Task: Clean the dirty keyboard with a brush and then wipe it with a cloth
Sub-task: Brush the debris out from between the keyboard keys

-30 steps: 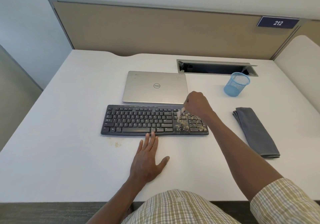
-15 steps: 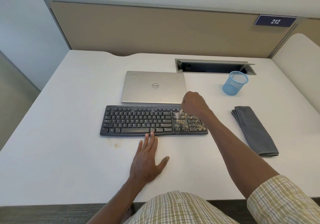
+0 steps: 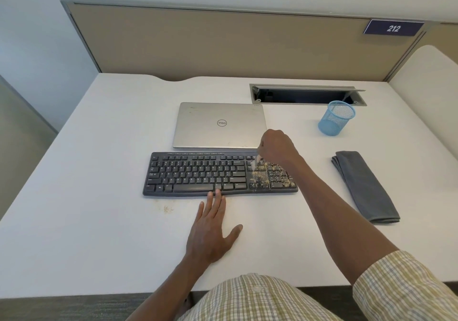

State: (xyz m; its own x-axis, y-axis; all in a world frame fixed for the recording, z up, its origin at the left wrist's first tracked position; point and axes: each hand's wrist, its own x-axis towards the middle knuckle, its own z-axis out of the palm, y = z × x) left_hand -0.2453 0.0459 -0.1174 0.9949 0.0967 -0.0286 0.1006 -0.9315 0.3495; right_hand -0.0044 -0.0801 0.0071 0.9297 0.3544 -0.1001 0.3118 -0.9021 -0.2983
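Right hand [image 3: 277, 147] fisted round brush [image 3: 255, 162]

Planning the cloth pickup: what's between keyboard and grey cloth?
Head view: only the right forearm crosses above bare desk between keyboard and cloth.

The person wore a short-sleeved shirt [image 3: 257, 298] in a fine plaid of pale yellow-green, white and thin blue-grey lines. A small white button [image 3: 257, 289] sat on its front at about 6 o'clock in the view. The right sleeve [image 3: 406, 288] ended in a cuff above the elbow, toward 4 o'clock. Both forearms were bare, with no watch or rings visible.
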